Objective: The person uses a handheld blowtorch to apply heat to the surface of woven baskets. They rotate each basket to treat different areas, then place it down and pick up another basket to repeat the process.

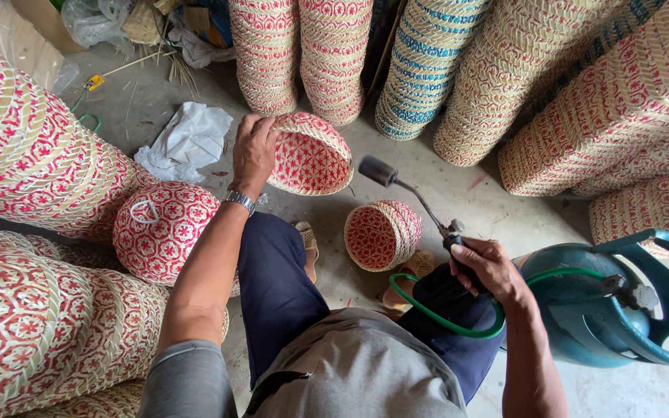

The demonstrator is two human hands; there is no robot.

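My left hand [253, 151] grips the rim of a red-and-straw woven basket [313, 155], tilted with its inside facing me above the floor. My right hand [488, 267] holds a gas torch [406, 188] by its handle; the black nozzle points toward that basket. A green hose [435, 316] loops from the torch to a teal gas cylinder [598, 310] at my right. A smaller woven basket [382, 234] lies on its side on the floor between my feet.
Tall stacks of woven baskets lie at the left [32, 162] and along the back [303, 54], one blue-patterned [423, 66]. A round red basket [162, 231] rests by my left knee. White crumpled paper [187, 139] lies on the concrete floor.
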